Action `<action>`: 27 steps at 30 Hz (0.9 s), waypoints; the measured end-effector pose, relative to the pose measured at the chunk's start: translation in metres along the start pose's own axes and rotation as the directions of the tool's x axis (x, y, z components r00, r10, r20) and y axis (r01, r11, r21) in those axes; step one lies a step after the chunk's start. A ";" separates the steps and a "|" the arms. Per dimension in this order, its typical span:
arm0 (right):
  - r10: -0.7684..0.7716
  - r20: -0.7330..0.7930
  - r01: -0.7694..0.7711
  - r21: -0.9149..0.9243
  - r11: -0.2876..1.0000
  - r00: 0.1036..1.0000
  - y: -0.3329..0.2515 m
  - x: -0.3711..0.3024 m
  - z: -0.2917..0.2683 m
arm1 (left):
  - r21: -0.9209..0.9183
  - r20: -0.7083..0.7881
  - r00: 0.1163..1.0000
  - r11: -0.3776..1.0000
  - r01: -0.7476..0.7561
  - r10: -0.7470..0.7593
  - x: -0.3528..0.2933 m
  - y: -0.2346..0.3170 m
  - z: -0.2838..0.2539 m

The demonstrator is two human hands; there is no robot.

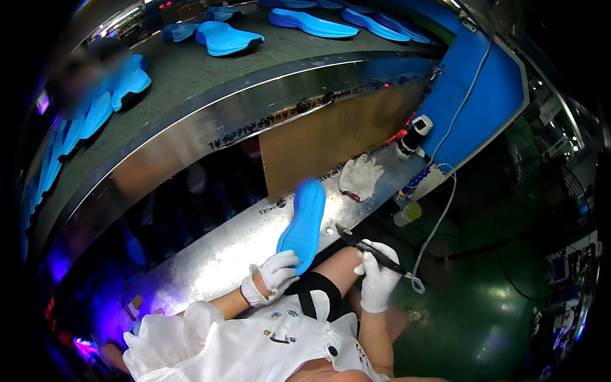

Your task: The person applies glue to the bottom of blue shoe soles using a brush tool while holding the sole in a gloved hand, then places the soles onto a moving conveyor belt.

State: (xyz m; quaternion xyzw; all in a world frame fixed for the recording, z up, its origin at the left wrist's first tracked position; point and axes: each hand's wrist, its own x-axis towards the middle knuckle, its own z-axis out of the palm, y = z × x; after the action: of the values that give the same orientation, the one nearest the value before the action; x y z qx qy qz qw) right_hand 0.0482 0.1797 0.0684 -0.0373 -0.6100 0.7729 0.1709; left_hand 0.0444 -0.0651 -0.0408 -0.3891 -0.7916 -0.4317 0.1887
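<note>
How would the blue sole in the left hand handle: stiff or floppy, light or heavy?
The blue sole is probably light: the left hand seems to hold it near one end. It may be stiff, as its length shows no obvious sag, though contact with the metal bench is unclear. Its long, flattish shape suggests sliding rather than rolling if pushed.

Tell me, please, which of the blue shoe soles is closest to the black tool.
The blue shoe sole in the left hand; the other soles are farther away, beyond the curved metal rim.
</note>
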 end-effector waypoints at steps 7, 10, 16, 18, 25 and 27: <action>0.057 -0.148 -0.063 -0.038 0.997 0.987 0.008 0.001 0.001 | -0.835 0.219 0.361 0.018 0.550 -0.907 0.021 -0.013 -0.004; 0.073 -0.170 -0.068 0.033 0.997 0.983 0.007 0.001 0.005 | -0.551 0.785 0.496 -0.785 0.283 -0.372 0.027 -0.076 -0.001; 0.157 -0.187 -0.162 -0.013 0.987 0.970 0.026 -0.001 0.004 | -0.621 0.712 0.432 -0.783 0.022 -0.553 0.068 -0.052 0.038; 0.195 -0.103 -0.208 -0.143 0.968 0.975 0.045 0.003 -0.007 | -0.596 0.730 0.444 -0.802 0.039 -0.521 0.073 -0.043 0.044; -0.361 0.445 0.570 -0.693 0.440 0.820 0.026 0.028 0.034 | -0.645 0.575 0.668 -0.764 0.016 -0.472 0.079 -0.010 0.051; -0.254 0.550 0.595 -0.628 0.502 0.795 -0.008 0.011 0.041 | -0.769 0.420 0.809 -0.634 0.077 -0.411 0.081 -0.020 0.043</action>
State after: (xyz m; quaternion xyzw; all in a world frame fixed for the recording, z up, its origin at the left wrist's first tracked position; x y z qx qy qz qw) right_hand 0.0291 0.1463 0.0881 0.2010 -0.8910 0.3535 0.2022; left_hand -0.0209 0.0012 -0.0241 -0.0490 -0.0561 -0.9499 -0.3035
